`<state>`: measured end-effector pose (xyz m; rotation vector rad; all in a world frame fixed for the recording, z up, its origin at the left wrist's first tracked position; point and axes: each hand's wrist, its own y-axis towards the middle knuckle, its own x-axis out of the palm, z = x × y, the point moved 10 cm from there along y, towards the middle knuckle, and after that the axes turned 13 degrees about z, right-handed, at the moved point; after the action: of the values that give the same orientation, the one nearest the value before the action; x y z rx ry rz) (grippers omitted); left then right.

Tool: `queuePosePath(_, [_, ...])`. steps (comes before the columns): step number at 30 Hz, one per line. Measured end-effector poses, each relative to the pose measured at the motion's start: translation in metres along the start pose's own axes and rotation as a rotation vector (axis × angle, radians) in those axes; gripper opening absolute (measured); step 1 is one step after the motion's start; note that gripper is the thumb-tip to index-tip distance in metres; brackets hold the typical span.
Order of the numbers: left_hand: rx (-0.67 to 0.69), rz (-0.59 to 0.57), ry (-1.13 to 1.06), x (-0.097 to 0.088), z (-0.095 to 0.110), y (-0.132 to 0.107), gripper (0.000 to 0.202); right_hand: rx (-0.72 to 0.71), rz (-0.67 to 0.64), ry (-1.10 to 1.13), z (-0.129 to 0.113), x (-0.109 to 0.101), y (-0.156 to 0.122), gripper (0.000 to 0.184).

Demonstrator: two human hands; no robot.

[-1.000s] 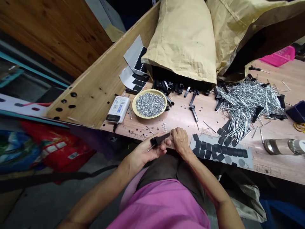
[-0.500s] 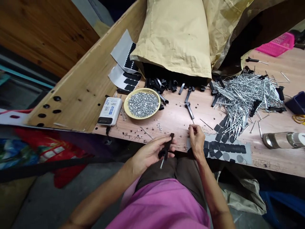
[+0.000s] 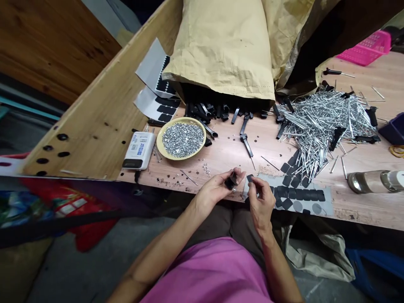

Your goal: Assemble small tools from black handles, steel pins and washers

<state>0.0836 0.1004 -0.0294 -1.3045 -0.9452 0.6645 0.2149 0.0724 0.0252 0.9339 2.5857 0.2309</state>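
Near the table's front edge, my left hand (image 3: 219,186) is closed round a black plastic part (image 3: 231,181) with a bit of shiny metal at its lower end. Just to its right, my right hand (image 3: 261,198) pinches a small black pad (image 3: 250,178) between thumb and fingertips. Beneath and beside that hand lies a grey sheet (image 3: 326,202) carrying rows of black pads (image 3: 303,194). Beyond my hands, a black part with a metal pin (image 3: 246,145) rests on the table. Left of it stands a yellow bowl (image 3: 160,147) full of small metal nuts.
A big heap of metal pins (image 3: 315,126) mixed with black parts covers the right side. Brown paper sacks (image 3: 221,50) stand behind. A glass bottle (image 3: 366,182) lies at the right; a white box-shaped device (image 3: 139,149) sits left, by a wooden board (image 3: 94,84).
My right hand has come back toward me and now holds a black pad. My left hand has moved right and up, turning the black part so its pin mostly disappears from view.
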Motion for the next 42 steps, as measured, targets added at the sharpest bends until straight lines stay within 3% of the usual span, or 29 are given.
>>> queuePosePath(2, [-0.191, -0.017, -0.051, 0.004, -0.021, -0.006, 0.031, 0.068, 0.041, 0.002, 0.011, -0.010, 0.001, 0.017])
queuePosePath(5, [-0.314, -0.020, -0.026, 0.006, -0.042, -0.017, 0.032, 0.183, 0.098, 0.016, 0.027, -0.022, 0.006, 0.019])
queuePosePath(10, [-0.216, 0.034, 0.125, -0.006, -0.052, -0.017, 0.029, 0.244, 0.194, 0.036, 0.035, -0.036, 0.014, 0.021])
queuePosePath(13, [-0.095, -0.024, 0.243, -0.016, -0.048, -0.013, 0.023, 0.267, 0.212, 0.032, 0.041, -0.039, 0.014, 0.022])
queuePosePath(18, [-0.084, -0.175, 0.486, -0.027, -0.055, -0.015, 0.021, 0.280, 0.158, -0.013, 0.051, -0.034, 0.012, 0.024])
queuePosePath(20, [-0.137, -0.174, 0.487, -0.029, -0.057, -0.013, 0.020, 0.283, 0.134, -0.043, 0.053, -0.032, 0.010, 0.023])
queuePosePath(24, [-0.168, 0.009, 0.317, -0.030, -0.045, 0.003, 0.024, 0.175, 0.108, -0.063, 0.035, -0.037, 0.003, 0.018])
queuePosePath(29, [-0.094, 0.025, 0.140, -0.009, -0.028, 0.009, 0.027, -0.157, -0.078, -0.039, -0.020, -0.036, -0.013, 0.014])
queuePosePath(32, [-0.043, 0.018, 0.112, -0.001, -0.018, 0.007, 0.025, -0.189, -0.051, -0.066, -0.027, -0.045, -0.008, 0.017])
queuePosePath(35, [0.056, 0.038, 0.083, -0.002, 0.001, 0.007, 0.023, -0.011, -0.098, -0.093, -0.002, -0.047, -0.006, 0.018])
queuePosePath(38, [0.146, -0.030, 0.172, -0.010, 0.014, 0.004, 0.026, 0.192, -0.392, -0.128, 0.034, -0.026, -0.035, 0.020])
queuePosePath(40, [0.236, -0.170, 0.424, -0.020, 0.011, -0.001, 0.021, 0.269, -0.529, -0.163, 0.053, -0.020, -0.061, 0.022])
queuePosePath(42, [0.438, -0.312, 0.840, -0.036, 0.001, -0.003, 0.013, 0.346, -0.546, -0.188, 0.071, -0.023, -0.079, 0.024])
